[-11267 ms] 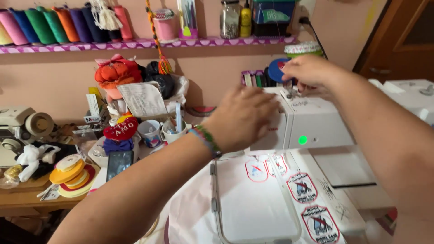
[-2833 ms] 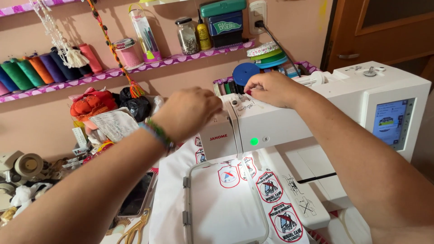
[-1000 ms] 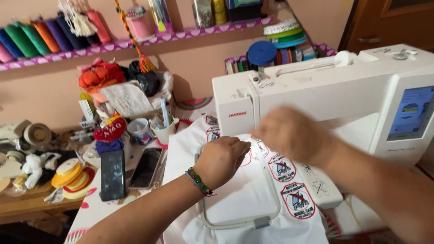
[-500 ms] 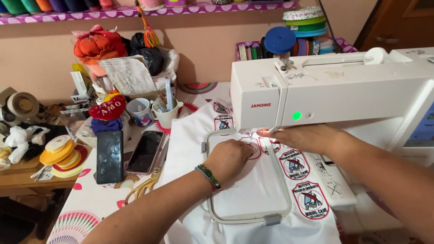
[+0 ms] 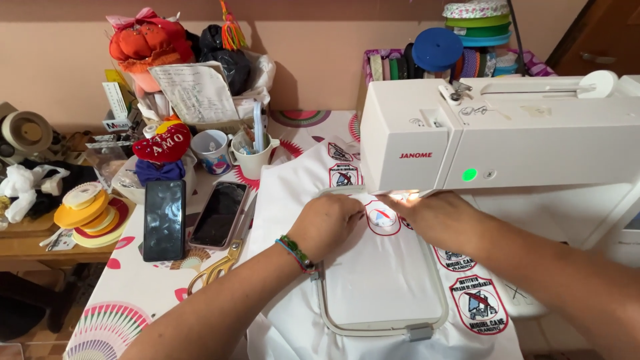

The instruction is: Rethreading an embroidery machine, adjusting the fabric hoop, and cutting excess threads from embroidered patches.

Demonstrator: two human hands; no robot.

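You are working with both hands at the needle end of the white embroidery machine (image 5: 507,137), and the white fabric (image 5: 393,273) is lying stretched in the pale embroidery hoop (image 5: 383,327), flat on the bed just in front of you with a row of shield-shaped badges (image 5: 479,305) running along its right edge. Your left hand (image 5: 327,225) is resting on the hoop's upper left corner, fingers curled loosely down onto the frame and cloth rather than clamped round anything. Your right hand (image 5: 437,217) is reaching in under the lit head, lying flat on the fabric; its fingertips are hidden below the machine, so you cannot tell from here whether they are pinching anything or simply pressing down. To do this well, be keeping the left hand's weight on the rim of the hoop, not on the taut cloth inside it, so the fabric is not going slack. Be keeping the right fingers low and clear of the needle while the green light (image 5: 470,175) is showing. The gold scissors (image 5: 217,268) are lying just beside the cloth's left edge, near your left forearm.
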